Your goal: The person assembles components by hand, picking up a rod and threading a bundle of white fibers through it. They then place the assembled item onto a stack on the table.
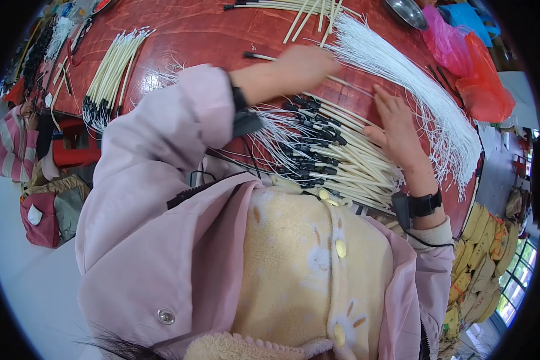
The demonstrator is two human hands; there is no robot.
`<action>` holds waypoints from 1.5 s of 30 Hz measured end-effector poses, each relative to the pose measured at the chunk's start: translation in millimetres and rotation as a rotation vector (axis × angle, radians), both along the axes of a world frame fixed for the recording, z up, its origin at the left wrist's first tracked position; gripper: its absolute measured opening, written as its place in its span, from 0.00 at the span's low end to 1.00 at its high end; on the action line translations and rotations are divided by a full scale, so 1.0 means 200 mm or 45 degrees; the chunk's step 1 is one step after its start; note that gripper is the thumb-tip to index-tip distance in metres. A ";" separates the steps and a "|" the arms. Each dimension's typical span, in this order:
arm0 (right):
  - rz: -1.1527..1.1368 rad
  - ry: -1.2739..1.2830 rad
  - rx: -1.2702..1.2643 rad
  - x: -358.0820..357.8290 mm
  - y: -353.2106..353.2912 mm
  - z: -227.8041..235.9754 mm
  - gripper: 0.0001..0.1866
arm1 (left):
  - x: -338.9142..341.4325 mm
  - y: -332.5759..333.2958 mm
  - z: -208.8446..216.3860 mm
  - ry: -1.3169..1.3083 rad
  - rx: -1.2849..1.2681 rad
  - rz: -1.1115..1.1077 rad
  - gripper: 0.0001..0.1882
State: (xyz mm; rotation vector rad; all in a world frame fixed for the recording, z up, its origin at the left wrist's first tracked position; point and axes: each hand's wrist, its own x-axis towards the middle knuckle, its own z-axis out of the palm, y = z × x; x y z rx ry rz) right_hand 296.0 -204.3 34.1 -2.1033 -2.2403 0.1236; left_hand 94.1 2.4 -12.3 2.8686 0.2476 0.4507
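Note:
My left hand (303, 71) reaches across the red table, blurred, with its fingers curled. A thin cream stick with a black tip (249, 54) runs under it and comes out on the right side, seemingly in its grip. My right hand (395, 126) is open, fingers stretched apart, close to the stick's far end. Below both hands lies a large pile of cream sticks (363, 171) with black fittings and white strings (273, 129) at their left ends. A long bundle of white strings (423, 90) spreads to the right of my right hand.
On the red table (183, 36), another bunch of cream sticks (117, 69) lies at the left. More sticks (303, 18) lie at the far edge. A metal bowl (407, 12) and pink and red plastic bags (480, 78) are at the far right. Sacks (480, 264) stand on the right.

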 end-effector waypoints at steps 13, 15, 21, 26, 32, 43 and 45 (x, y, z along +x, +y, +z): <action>0.007 0.168 0.282 0.02 0.13 -0.03 0.27 | -0.44 0.03 0.18 0.090 0.078 0.840 0.16; 0.151 0.169 0.384 -0.08 0.20 -0.04 0.22 | -0.51 0.07 0.12 0.186 0.043 0.936 0.16; 0.223 0.046 0.345 -0.11 0.37 -0.10 0.10 | -0.53 0.12 -0.01 0.226 -0.098 0.777 0.12; 0.217 -0.008 0.358 -0.03 0.31 -0.08 0.04 | -0.64 0.23 -0.07 -0.013 0.182 0.563 0.08; 0.045 0.271 0.259 0.10 -0.05 0.24 0.04 | -1.02 0.44 0.15 -0.257 -0.048 1.031 0.11; 0.034 0.585 -0.005 0.01 -0.41 0.39 0.13 | -1.30 0.27 0.09 0.216 0.464 1.215 0.18; -0.013 0.637 0.101 0.03 -0.40 0.34 0.15 | -0.99 0.30 0.18 -0.050 0.233 0.898 0.16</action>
